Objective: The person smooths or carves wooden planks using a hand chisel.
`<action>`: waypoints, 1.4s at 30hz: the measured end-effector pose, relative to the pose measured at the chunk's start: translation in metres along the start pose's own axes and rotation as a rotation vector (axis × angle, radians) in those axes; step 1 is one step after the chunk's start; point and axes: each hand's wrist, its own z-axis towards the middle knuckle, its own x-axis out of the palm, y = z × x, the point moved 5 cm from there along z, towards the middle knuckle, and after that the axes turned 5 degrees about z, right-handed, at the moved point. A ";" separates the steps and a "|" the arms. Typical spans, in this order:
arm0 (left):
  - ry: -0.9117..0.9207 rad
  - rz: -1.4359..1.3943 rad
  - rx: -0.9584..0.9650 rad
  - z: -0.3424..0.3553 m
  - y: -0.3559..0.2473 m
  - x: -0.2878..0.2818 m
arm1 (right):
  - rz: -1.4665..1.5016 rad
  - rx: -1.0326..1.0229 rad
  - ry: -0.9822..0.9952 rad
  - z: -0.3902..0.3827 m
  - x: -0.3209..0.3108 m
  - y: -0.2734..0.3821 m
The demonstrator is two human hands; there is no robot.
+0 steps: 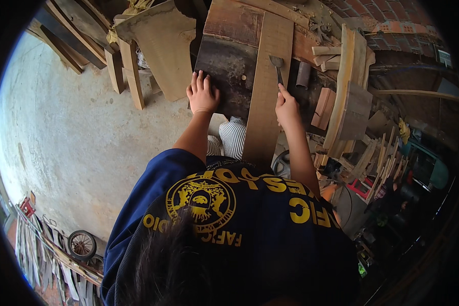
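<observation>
My right hand (287, 108) is closed around the handle of a small scraper-like tool (277, 61) with a broad, flat grey head. The tool's head lies over a long light-brown plank (264, 104), which runs lengthwise from the far side of the workbench toward my body. I cannot tell whether the head touches the wood. On the left, my left hand (202, 94) rests with fingers stretched out at the near-left edge of the dark, worn bench top (228, 64), holding nothing. Just right of the plank stand a dark cylinder (303, 75) and a reddish wooden block (323, 108).
Curved wooden pieces (341, 92) line the bench's right side, with wood scraps (367, 158) beyond. A wide board (160, 48) and narrower planks lean at the far left. Concrete floor (81, 137) spreads to the left; a small wheel (81, 244) lies at lower left.
</observation>
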 end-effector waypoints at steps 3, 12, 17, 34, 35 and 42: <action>0.006 -0.007 -0.008 -0.003 0.005 0.002 | -0.001 0.176 0.094 -0.010 -0.007 0.023; 0.007 0.028 -0.013 -0.004 0.004 -0.001 | -0.048 -0.153 0.053 -0.057 0.001 -0.016; 0.004 0.018 -0.021 -0.003 0.004 -0.002 | -0.028 0.028 0.064 0.018 -0.005 0.017; -0.008 0.024 -0.019 -0.003 0.003 -0.005 | 0.089 -0.068 -0.029 0.059 0.017 0.000; -0.009 0.016 -0.017 -0.003 0.001 -0.005 | 0.147 -0.113 -0.059 0.053 0.017 -0.006; -0.007 0.018 -0.012 -0.002 0.003 -0.002 | 0.357 -0.094 -0.073 -0.006 0.018 -0.050</action>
